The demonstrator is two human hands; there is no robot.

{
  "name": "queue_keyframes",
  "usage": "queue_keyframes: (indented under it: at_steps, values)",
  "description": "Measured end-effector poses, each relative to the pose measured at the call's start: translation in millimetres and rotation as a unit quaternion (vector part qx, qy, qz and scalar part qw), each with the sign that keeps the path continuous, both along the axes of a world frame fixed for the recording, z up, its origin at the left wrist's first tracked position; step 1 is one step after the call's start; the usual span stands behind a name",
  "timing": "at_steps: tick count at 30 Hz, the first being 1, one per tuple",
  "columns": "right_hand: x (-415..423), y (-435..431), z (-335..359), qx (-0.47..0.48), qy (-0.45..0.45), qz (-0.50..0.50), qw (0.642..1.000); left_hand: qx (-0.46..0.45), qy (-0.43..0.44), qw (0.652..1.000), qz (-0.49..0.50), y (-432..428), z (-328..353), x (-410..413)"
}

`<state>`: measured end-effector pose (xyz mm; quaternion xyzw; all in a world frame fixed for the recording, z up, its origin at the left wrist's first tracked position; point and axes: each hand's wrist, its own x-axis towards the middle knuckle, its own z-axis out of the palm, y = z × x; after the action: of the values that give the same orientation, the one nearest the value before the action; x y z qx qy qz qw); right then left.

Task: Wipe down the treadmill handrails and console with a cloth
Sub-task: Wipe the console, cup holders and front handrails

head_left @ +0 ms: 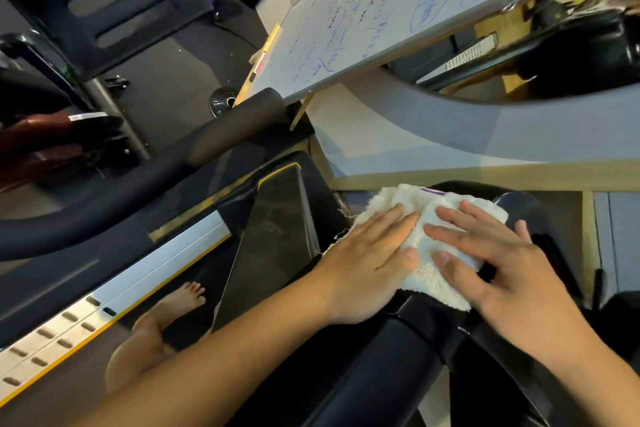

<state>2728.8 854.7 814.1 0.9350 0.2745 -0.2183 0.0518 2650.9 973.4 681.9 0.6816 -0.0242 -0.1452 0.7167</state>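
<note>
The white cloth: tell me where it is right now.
In the head view, right of centre, the white cloth lies on the black treadmill handrail, pressed flat under the left hand and right hand.

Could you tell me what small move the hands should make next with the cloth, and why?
Probably slide the cloth along the glossy black handrail toward the person: the left hand and right hand both press it flat there, with bare rail just below.

Cloth [420,246] on console [519,215]; left hand [372,263], right hand [502,274] flat on cloth; whiteboard [398,10] behind

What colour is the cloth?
White, with a small purple tag; head view shows the cloth best.
</note>
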Motion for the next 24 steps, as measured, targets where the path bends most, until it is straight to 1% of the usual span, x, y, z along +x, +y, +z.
queue_keyframes:
  at_steps: [4, 8, 10, 12, 15, 17, 19, 21, 24]
  values:
    - [-1.4, -7.6, -0.7, -0.007, -0.030, 0.005, 1.000, 0.053, -0.035, 0.998, -0.013, -3.8, 7.2, 0.1]
    - [-14.4, -30.9, 7.2, 0.011, -0.062, 0.006, 0.998, 0.101, -0.042, 0.994, -0.021, -22.9, 17.4, 5.1]
    - [-25.4, -45.5, 13.8, 0.010, -0.065, -0.004, 0.998, 0.165, -0.079, 0.983, 0.002, -33.6, 30.6, -4.1]
    - [-34.4, -57.9, 17.4, 0.007, -0.065, -0.010, 0.998, 0.241, -0.119, 0.963, 0.003, -37.6, 47.2, -11.9]
    - [-28.1, -64.0, 16.6, 0.020, -0.058, -0.028, 0.998, 0.227, -0.077, 0.969, -0.057, -34.8, 56.5, 5.7]
    - [-12.7, -63.9, 12.4, 0.026, -0.066, -0.039, 0.997, 0.233, -0.080, 0.966, -0.077, -32.8, 51.4, 31.2]
    - [1.8, -63.8, 6.9, 0.018, -0.079, -0.045, 0.996, 0.200, -0.072, 0.973, -0.086, -28.8, 39.3, 56.8]
    - [10.7, -61.4, 3.0, 0.008, -0.093, -0.052, 0.994, 0.146, -0.050, 0.984, -0.095, -24.8, 32.2, 71.3]
    - [16.9, -46.6, 0.6, -0.028, -0.093, -0.053, 0.994, 0.118, -0.024, 0.990, -0.066, -21.6, 27.7, 70.3]
